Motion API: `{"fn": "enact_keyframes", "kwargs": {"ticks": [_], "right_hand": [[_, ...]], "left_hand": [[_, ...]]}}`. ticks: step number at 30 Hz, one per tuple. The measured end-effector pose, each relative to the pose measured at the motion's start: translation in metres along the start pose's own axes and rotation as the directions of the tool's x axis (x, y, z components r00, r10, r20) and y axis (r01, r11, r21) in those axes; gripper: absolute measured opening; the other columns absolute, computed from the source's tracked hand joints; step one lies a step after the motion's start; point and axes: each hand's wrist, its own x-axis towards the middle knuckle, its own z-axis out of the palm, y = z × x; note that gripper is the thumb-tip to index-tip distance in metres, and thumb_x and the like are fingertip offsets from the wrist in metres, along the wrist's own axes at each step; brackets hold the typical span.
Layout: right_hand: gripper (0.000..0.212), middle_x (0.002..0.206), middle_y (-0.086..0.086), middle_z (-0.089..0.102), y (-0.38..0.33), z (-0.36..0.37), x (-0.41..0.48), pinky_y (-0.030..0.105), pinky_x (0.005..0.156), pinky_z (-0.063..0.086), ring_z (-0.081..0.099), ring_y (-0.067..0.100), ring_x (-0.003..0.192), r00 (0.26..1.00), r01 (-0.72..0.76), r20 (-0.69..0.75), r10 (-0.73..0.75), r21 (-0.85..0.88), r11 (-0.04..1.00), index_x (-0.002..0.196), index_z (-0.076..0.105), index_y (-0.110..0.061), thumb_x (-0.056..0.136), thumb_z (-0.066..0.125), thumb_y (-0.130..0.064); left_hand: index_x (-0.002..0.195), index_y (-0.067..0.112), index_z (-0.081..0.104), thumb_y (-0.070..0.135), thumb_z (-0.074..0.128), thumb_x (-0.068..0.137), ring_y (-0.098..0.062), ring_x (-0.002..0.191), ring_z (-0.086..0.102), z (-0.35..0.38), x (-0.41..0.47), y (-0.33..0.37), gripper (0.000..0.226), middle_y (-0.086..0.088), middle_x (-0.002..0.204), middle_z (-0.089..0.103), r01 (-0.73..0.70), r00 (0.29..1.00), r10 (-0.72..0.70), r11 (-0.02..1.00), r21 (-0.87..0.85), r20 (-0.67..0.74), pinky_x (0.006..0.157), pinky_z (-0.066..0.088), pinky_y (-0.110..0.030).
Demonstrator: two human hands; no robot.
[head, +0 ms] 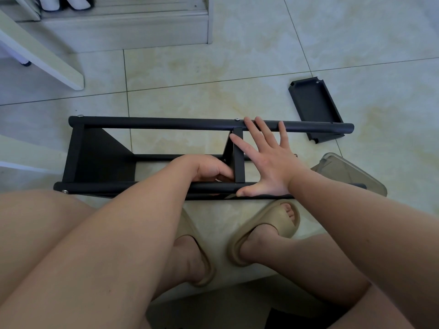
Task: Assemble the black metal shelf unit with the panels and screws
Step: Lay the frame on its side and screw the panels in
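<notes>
The black metal shelf unit lies on its side on the tiled floor, its tubes running left to right. One black panel is fixed at its left end and a second panel stands near the middle. My left hand reaches inside the frame with fingers curled at the base of the middle panel; what they hold is hidden. My right hand lies spread flat, fingertips on the far tube, thumb on the near tube. A loose black panel lies on the floor at the far right.
A clear plastic container sits on the floor behind the frame's right end. White furniture legs and a cabinet base stand at the far left. My knees and sandalled feet are just in front of the frame.
</notes>
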Motion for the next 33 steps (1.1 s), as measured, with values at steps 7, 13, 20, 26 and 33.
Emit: {"fn": "enact_keyframes", "kwargs": {"ticks": [7, 13, 20, 26, 33], "right_hand": [[0.127, 0.167, 0.010, -0.022, 0.0007, -0.0001, 0.0000, 0.070, 0.117, -0.009, -0.022, 0.033, 0.154, 1.000, 0.002, -0.004, -0.002, 0.008, 1.000, 0.160, -0.010, -0.036, 0.060, 0.027, -0.104], [0.127, 0.167, 0.011, -0.021, 0.0007, 0.0004, 0.0001, 0.071, 0.116, -0.008, -0.021, 0.033, 0.154, 1.000, 0.002, -0.007, -0.002, 0.009, 1.000, 0.160, -0.009, -0.035, 0.060, 0.027, -0.104], [0.126, 0.167, 0.010, -0.021, 0.0009, 0.0004, 0.0001, 0.070, 0.117, -0.010, -0.022, 0.032, 0.154, 1.000, 0.002, -0.013, -0.002, 0.015, 1.000, 0.160, -0.010, -0.036, 0.060, 0.030, -0.103], [0.127, 0.168, 0.011, -0.020, 0.0007, 0.0005, 0.0002, 0.071, 0.117, -0.009, -0.021, 0.032, 0.154, 1.000, 0.001, -0.012, -0.001, 0.014, 1.000, 0.160, -0.009, -0.036, 0.060, 0.030, -0.103], [0.126, 0.168, 0.011, -0.021, 0.0007, 0.0004, 0.0000, 0.070, 0.117, -0.009, -0.022, 0.032, 0.154, 1.000, 0.002, -0.013, -0.002, 0.014, 1.000, 0.160, -0.009, -0.036, 0.061, 0.030, -0.103]], "left_hand": [[0.104, 0.006, 0.066, -0.003, 0.048, 0.095, -0.029, 0.102, 0.059, 0.0024, -0.0008, 0.0000, 0.022, -0.014, 0.105, 0.066, -0.097, 0.995, 0.098, 0.988, -0.118, 0.009, 0.105, 0.044, -0.043], [0.127, 0.000, 0.064, 0.013, 0.056, 0.095, -0.025, 0.106, 0.060, 0.0018, 0.0004, 0.0010, 0.035, -0.015, 0.119, 0.067, -0.029, 0.999, 0.028, 1.000, -0.013, -0.019, 0.109, 0.043, -0.043], [0.116, 0.003, 0.066, 0.002, 0.049, 0.095, -0.030, 0.109, 0.059, 0.0004, 0.0004, -0.0010, 0.027, -0.017, 0.118, 0.065, -0.077, 0.996, 0.080, 0.994, -0.083, 0.030, 0.109, 0.041, -0.044], [0.116, 0.008, 0.068, 0.017, 0.056, 0.096, -0.025, 0.094, 0.059, 0.0000, 0.0019, -0.0010, 0.025, -0.008, 0.101, 0.065, -0.007, 1.000, 0.008, 0.999, -0.049, 0.015, 0.086, 0.047, -0.038], [0.116, 0.002, 0.065, 0.000, 0.048, 0.094, -0.029, 0.107, 0.057, -0.0004, 0.0034, -0.0022, 0.027, -0.017, 0.113, 0.063, -0.090, 0.995, 0.093, 0.993, -0.070, 0.036, 0.104, 0.042, -0.043]]}}
